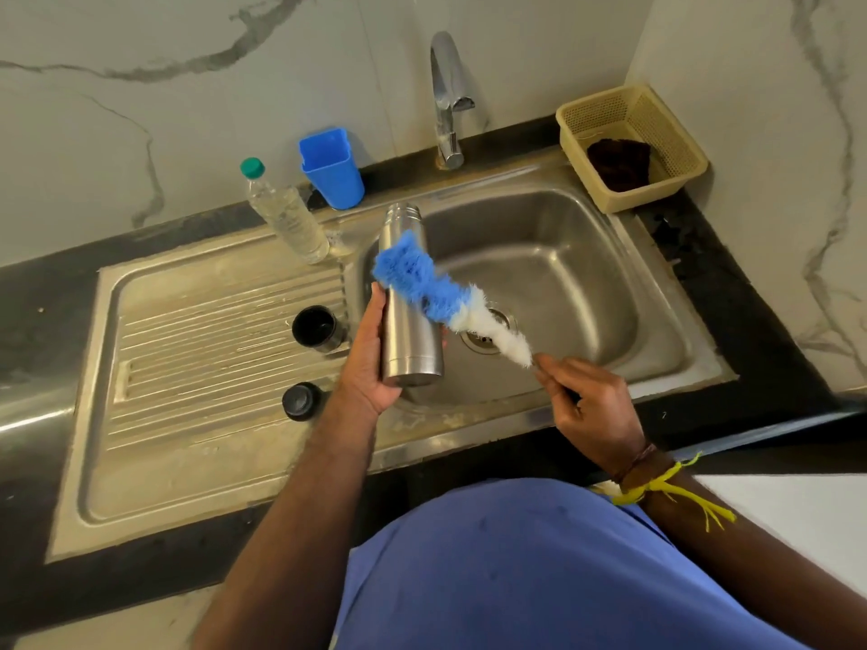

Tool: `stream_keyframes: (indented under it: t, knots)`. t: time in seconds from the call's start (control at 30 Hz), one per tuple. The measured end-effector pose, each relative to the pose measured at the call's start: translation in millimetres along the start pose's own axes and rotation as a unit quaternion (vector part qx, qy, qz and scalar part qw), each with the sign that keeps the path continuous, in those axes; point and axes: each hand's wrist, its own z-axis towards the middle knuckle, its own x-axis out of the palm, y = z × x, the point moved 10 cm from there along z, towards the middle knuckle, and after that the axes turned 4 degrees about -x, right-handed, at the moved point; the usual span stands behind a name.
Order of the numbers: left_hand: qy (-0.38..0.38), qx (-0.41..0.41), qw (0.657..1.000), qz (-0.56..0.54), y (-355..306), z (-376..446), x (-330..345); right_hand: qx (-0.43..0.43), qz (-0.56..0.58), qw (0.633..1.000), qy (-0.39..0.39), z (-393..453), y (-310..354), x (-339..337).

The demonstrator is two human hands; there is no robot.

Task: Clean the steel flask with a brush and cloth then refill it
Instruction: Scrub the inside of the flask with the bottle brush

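Head view: fluffy blue-white brush [445,302] lies against smooth cylindrical steel flask [409,316].

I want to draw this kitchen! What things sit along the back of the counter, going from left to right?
Water bottle → blue cup → tap → basket with a dark cloth inside.

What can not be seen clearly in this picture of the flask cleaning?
All in the head view:
- Inside of the steel flask: its mouth faces away from the camera.
- Brush handle: hidden inside the right hand.
- Left hand fingers: mostly behind the flask.
- Dark cloth: partly hidden by the basket wall.
- Drain: partly covered by bristles.
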Motion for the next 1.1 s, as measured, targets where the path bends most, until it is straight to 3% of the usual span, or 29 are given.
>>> stream_keyframes:
  t: [0.1,0.23,0.33,0.47,0.7,0.83,1.1]
  knots:
    - [0.002,0.001,1.000,0.022,-3.3,2.0,5.5,0.010,0.005,1.000,-0.012,-0.9,-0.7,-5.2]
    - [-0.012,0.011,0.998,0.056,-17.7,13.4,0.1,-0.064,-0.022,0.998,0.016,-16.4,15.8,-6.1]
    - [-0.031,0.018,0.997,0.073,-28.5,21.5,-5.5,-0.034,-0.008,0.999,-0.012,-13.5,7.1,-13.0]
    - [-0.040,-0.019,0.997,0.062,-36.8,21.1,-4.9,-0.094,-0.032,0.995,0.016,-14.7,21.2,-7.5]
    - [-0.030,0.000,0.999,0.023,-50.2,26.5,-5.9,-0.078,-0.060,0.995,-0.007,-16.1,8.3,-14.3]
    - [-0.037,0.017,0.999,0.011,-47.1,23.5,-6.7,-0.021,-0.024,0.999,-0.026,-9.3,-6.9,-13.1]
    - [-0.020,0.012,0.999,0.026,-19.4,10.3,7.9,-0.005,0.014,0.999,-0.038,12.7,-9.2,-10.5]
